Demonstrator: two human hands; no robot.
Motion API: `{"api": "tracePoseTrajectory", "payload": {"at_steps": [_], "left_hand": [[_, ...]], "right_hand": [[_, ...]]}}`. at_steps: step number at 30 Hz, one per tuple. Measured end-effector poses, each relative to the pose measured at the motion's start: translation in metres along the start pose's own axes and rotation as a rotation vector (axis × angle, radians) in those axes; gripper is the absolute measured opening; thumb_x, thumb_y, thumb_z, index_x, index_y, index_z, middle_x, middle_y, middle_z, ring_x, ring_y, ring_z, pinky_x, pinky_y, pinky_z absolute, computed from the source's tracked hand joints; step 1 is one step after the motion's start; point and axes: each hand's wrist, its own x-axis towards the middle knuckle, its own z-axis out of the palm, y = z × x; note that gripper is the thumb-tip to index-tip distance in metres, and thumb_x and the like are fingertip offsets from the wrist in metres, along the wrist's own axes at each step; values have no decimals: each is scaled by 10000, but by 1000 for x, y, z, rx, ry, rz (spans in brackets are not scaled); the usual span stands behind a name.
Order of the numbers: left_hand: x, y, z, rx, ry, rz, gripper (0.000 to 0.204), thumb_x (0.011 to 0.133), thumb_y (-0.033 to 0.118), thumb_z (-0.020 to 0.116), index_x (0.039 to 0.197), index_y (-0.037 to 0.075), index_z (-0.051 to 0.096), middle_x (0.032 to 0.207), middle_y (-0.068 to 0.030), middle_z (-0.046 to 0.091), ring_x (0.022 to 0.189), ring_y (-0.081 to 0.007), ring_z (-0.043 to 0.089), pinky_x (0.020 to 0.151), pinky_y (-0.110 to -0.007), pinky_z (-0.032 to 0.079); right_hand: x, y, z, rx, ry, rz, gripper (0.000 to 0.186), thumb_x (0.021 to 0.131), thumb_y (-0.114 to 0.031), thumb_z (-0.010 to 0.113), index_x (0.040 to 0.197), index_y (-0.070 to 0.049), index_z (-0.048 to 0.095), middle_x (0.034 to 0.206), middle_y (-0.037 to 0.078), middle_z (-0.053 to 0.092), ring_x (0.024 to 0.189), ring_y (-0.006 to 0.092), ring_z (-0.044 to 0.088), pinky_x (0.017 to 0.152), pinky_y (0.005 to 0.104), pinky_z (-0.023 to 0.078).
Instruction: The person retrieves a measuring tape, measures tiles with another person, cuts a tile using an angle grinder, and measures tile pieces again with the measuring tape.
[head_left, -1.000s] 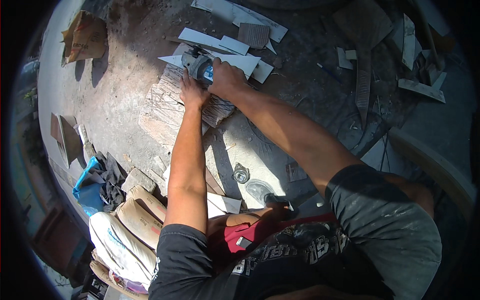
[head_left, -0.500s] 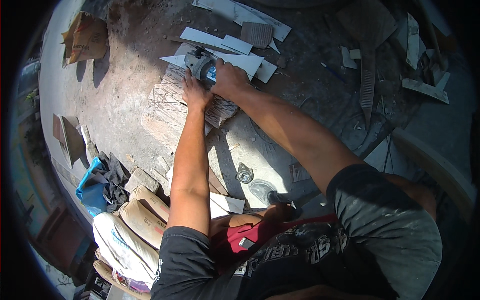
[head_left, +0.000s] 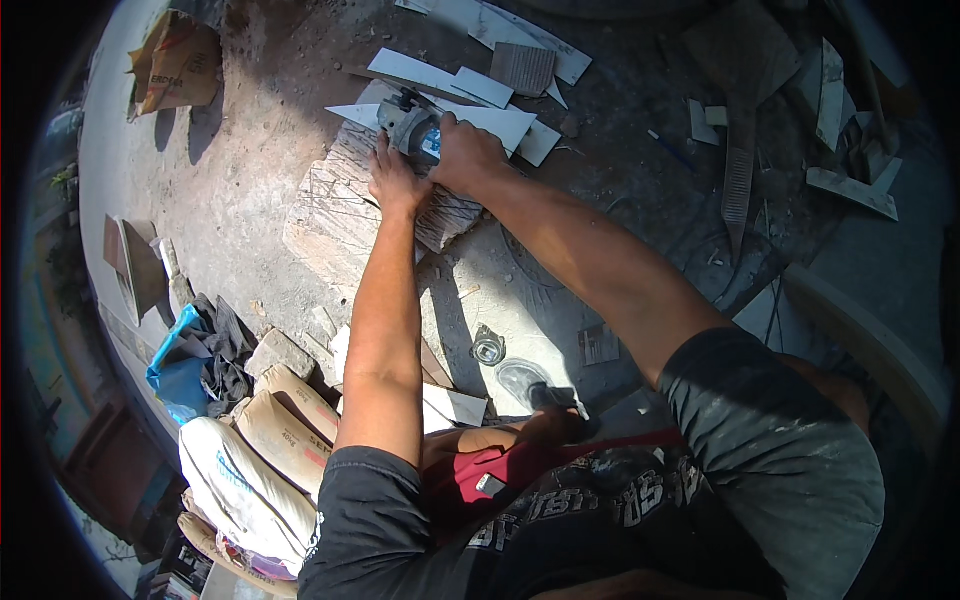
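My right hand is closed around a handheld power cutter with a grey metal body and a blue label. The cutter rests over a white pointed tile piece, whose other tip shows left of it. My left hand lies just beside the cutter, fingers stretched forward and thumb out toward my right hand. Its fingertips reach the cutter's near left side; whether they press on it or on the tile is hidden. Beneath lies a scored, dusty slab. The cutter's blade is hidden.
White tile strips and a ribbed brown tile lie beyond the cutter. Tile offcuts are at far right, with a cable nearer. A torn paper bag stands far left; filled sacks lie near left.
The whole view has shifted slightly. My hands and the cutter stay at nearly the same place on the tile.
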Motion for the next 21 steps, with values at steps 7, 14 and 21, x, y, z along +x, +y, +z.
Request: {"api": "tracePoseTrajectory", "payload": {"at_steps": [7, 14, 21], "left_hand": [[-2, 2, -4, -21, 4, -13, 850, 696, 381, 788, 1337, 1, 379, 1577, -40, 116, 1442, -320, 130, 1039, -568, 316], [-3, 5, -8, -33, -13, -20, 851, 685, 380, 796, 1332, 10, 384, 1577, -44, 124, 1440, -330, 133, 1046, -572, 300], [-2, 2, -3, -44, 8, -19, 975, 672, 369, 804, 1438, 58, 287, 1575, -43, 135, 1437, -329, 143, 1051, -576, 293]], "right_hand": [[0, -2, -2, -2, -12, 2, 706, 664, -306, 815, 1185, 0, 448, 1079, 206, 635, 1023, 353, 640, 870, 417, 527], [-1, -2, -4, -30, -28, 13, 724, 668, -327, 819, 1197, -3, 446, 1092, 202, 632, 1034, 346, 638, 877, 411, 526], [-3, -3, -8, -37, -39, 16, 718, 676, -328, 815, 1200, -6, 446, 1104, 200, 628, 1041, 343, 635, 884, 408, 522]]}}
